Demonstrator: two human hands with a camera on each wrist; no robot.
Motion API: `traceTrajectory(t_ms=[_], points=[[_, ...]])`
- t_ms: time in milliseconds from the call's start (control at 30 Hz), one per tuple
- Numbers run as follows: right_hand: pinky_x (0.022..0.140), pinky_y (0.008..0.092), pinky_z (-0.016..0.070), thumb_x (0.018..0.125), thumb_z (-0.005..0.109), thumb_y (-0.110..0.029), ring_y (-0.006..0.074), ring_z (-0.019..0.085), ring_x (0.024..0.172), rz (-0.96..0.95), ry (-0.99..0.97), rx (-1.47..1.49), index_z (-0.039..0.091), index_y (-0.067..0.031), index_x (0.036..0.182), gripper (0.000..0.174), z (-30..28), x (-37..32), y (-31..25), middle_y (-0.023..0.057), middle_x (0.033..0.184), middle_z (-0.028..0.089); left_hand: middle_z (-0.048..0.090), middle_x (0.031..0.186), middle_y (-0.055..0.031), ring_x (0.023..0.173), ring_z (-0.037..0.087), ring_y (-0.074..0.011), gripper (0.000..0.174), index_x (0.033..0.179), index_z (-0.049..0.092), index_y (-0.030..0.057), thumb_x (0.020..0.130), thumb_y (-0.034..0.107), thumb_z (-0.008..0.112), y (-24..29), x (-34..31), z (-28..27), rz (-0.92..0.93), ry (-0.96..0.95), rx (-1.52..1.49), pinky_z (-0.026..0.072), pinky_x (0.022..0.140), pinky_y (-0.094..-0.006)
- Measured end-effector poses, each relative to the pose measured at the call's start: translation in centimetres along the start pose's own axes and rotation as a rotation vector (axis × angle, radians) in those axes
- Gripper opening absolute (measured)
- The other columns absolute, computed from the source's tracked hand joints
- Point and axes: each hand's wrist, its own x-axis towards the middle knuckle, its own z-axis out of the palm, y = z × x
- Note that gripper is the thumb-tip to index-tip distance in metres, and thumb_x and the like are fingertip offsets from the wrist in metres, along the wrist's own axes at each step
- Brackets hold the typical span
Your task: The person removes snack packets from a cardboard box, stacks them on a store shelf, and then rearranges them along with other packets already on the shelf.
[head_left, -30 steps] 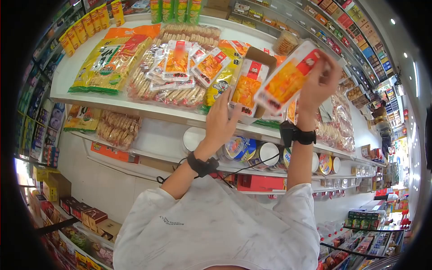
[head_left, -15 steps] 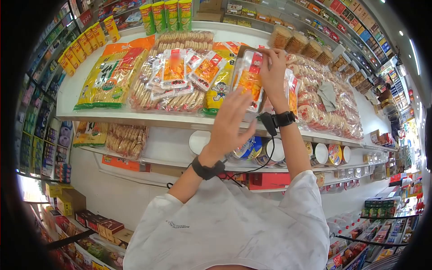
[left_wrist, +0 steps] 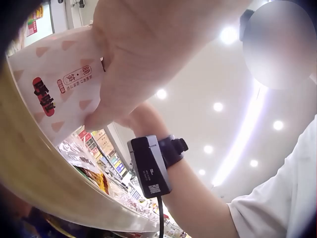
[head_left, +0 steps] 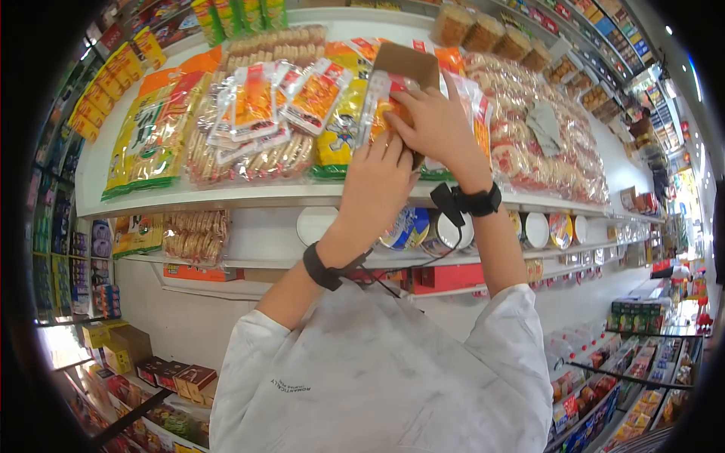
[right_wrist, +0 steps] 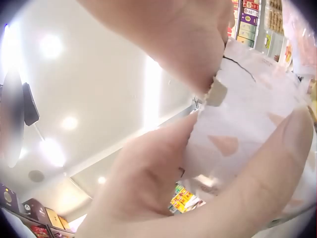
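An upright-lidded cardboard box (head_left: 404,65) lies on the shelf top, with red, white and orange packets (head_left: 379,84) inside. My left hand (head_left: 377,181) grips the near end of the box; in the left wrist view its thumb lies against the white printed side (left_wrist: 59,82). My right hand (head_left: 444,134) reaches over the box from the right, its fingers pressing on the packets inside. In the right wrist view, white printed card with a torn edge (right_wrist: 237,119) is between hand parts. To the left, loose orange packets (head_left: 255,102) lie on bagged round crackers (head_left: 260,166).
Yellow-green snack bags (head_left: 155,140) lie at the left, and bagged crackers (head_left: 521,162) at the right. Yellow tubes (head_left: 113,83) and jars (head_left: 483,36) stand behind. The white shelf edge (head_left: 226,198) runs in front, above a lower shelf with tubs (head_left: 317,225).
The packet that my right hand held is now in the box, and that hand has moved left over it. My left hand, briefly lifted off, is back at the near end of the box.
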Motion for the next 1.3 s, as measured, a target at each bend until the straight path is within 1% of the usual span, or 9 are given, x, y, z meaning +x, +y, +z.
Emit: traceTrajectory(t_ms=[100,433,533,633,667,800,1033,1233,1300], points=[[0.124,0.0572,0.0273,0.099,0.062,-0.041,0.0343,0.074,0.096,0.066,-0.264,-0.024,0.076,-0.0101,0.117,0.038,-1.4,1.5,-0.9,0.0175,0.1,0.077,0.066,0.128,-0.0116,0.125,0.061,-0.03,0.044,0.121,0.07,0.0077,0.081,0.023,0.082,-0.4,-0.2,0.0,0.01,0.03,-0.02,0.0514,0.09,-0.0434],[0.12,0.0535,0.0348,0.096,0.061,-0.051,0.0345,0.072,0.095,-0.023,0.029,-0.01,0.077,-0.008,0.109,0.047,0.8,0.9,0.0,0.0171,0.092,0.076,0.067,0.129,-0.009,0.126,0.06,-0.03,0.047,0.118,0.072,0.0107,0.073,0.014,0.085,-0.5,-0.2,-0.7,0.078,0.024,-0.043,0.0493,0.091,-0.0444],[0.113,0.0503,0.0428,0.097,0.064,-0.042,0.033,0.07,0.103,0.174,-0.29,-0.062,0.077,-0.0057,0.107,0.04,-1.0,2.5,-1.7,0.0161,0.101,0.075,0.066,0.131,-0.0093,0.128,0.058,-0.0309,0.048,0.119,0.071,0.0107,0.073,0.013,0.085,-0.5,-0.7,-0.5,0.066,0.047,-0.022,0.0479,0.093,-0.0462],[0.122,0.0529,0.034,0.091,0.07,-0.029,0.031,0.07,0.104,-0.106,0.188,-0.124,0.077,-0.0048,0.09,0.025,0.7,3.7,-1.2,0.0176,0.093,0.073,0.065,0.134,-0.009,0.128,0.057,-0.0307,0.048,0.118,0.071,0.0101,0.073,0.013,0.086,-0.4,-0.9,0.2,0.076,0.092,0.002,0.0469,0.094,-0.0465],[0.112,0.0482,0.0463,0.088,0.072,-0.019,0.0342,0.069,0.104,-0.151,0.265,-0.009,0.075,-0.0037,0.095,0.017,1.4,4.1,-0.8,0.0176,0.091,0.07,0.065,0.136,-0.0088,0.127,0.057,-0.0303,0.048,0.118,0.071,0.0099,0.073,0.013,0.086,-0.4,-0.9,0.2,0.069,0.092,0.004,0.0467,0.094,-0.0461],[0.092,0.0527,0.0564,0.099,0.063,-0.034,0.0456,0.069,0.101,0.107,-0.235,0.117,0.069,0.0027,0.106,0.038,3.8,5.2,1.7,0.0251,0.106,0.071,0.066,0.139,-0.0073,0.123,0.058,-0.0282,0.047,0.117,0.07,0.0094,0.073,0.013,0.085,-0.2,-1.5,0.7,0.074,0.115,0.02,0.0468,0.094,-0.0436],[0.091,0.0485,0.0588,0.092,0.059,-0.062,0.0444,0.075,0.1,0.197,-0.686,0.126,0.075,0.0042,0.118,0.073,2.3,8.7,1.6,0.032,0.112,0.075,0.067,0.138,-0.0061,0.121,0.06,-0.0264,0.043,0.114,0.071,0.0105,0.073,0.013,0.084,-0.2,-1.6,0.8,0.049,0.125,0.013,0.0473,0.093,-0.042],[0.095,0.0493,0.0589,0.09,0.055,-0.068,0.0448,0.075,0.102,0.203,-0.547,0.015,0.08,0.0024,0.111,0.078,4.0,8.2,1.8,0.0303,0.113,0.075,0.067,0.138,-0.0065,0.121,0.06,-0.0262,0.043,0.115,0.071,0.0116,0.074,0.014,0.083,-0.3,-1.7,0.9,0.022,0.136,0.02,0.0481,0.094,-0.0423],[0.102,0.0513,0.055,0.095,0.054,-0.068,0.0466,0.069,0.116,0.092,-0.524,-0.147,0.082,-0.002,0.107,0.072,3.7,7.5,1.4,0.0297,0.121,0.072,0.066,0.138,-0.0068,0.121,0.06,-0.0265,0.043,0.116,0.071,0.0121,0.075,0.014,0.082,-0.3,-1.9,1.2,0.018,0.134,0.017,0.0483,0.094,-0.0425]])
